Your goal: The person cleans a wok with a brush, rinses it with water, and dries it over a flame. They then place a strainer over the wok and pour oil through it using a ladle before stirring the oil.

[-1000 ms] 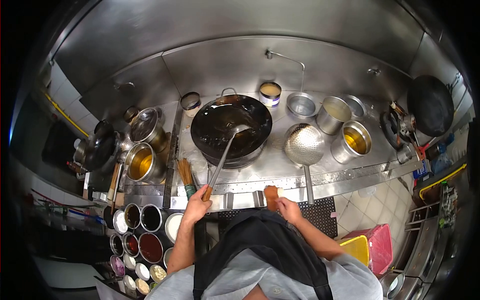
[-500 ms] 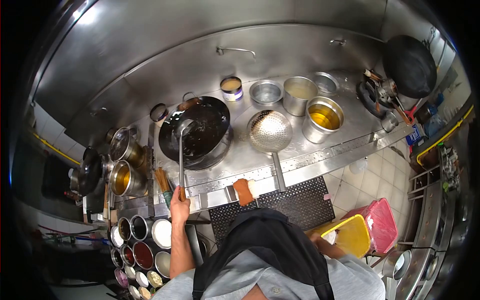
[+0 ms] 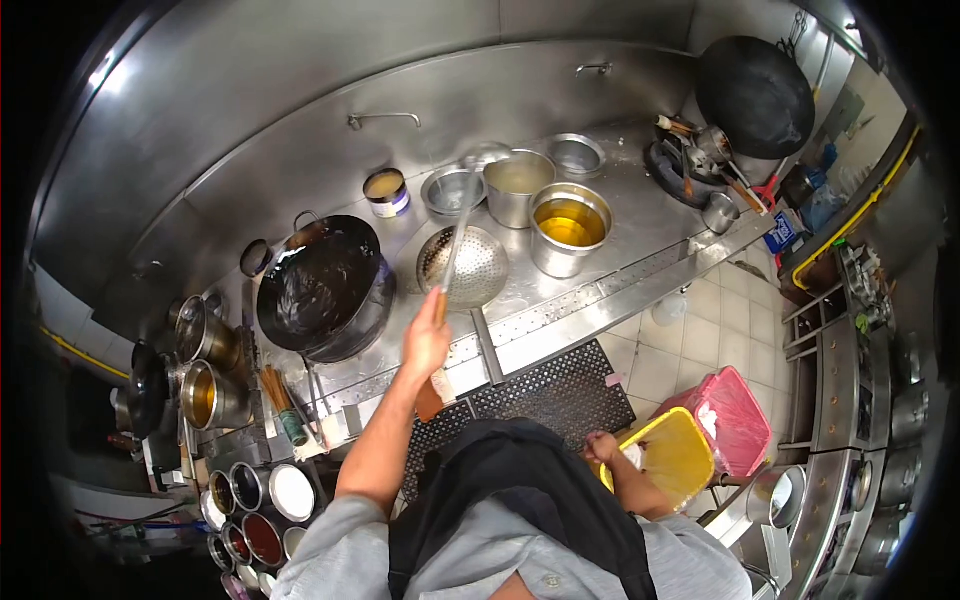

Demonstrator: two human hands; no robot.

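From the head camera I look down on a long steel worktop [image 3: 655,225] beneath a curved metal wall [image 3: 300,110]. A black wok [image 3: 320,285] sits at its left, a strainer [image 3: 482,265] farther right, then a pot of golden liquid [image 3: 560,263]. On the pale floor tiles [image 3: 690,320] I make out a perforated black mat [image 3: 555,395], a yellow bin [image 3: 685,455] and a pink bin [image 3: 748,425].

The left hand [image 3: 427,345] has its fingers wrapped round the handle of the ladle [image 3: 458,242] (its shaft crosses in front of the strainer). The ladle's head is blurred, hard for me to separate from the metal behind.

The right hand [image 3: 601,447] is beside the yellow bin, fingers curled; I can't tell whether they grip anything. The left forearm hides some of the worktop's front edge, and round containers [image 3: 291,492] at lower left are partly cut off.
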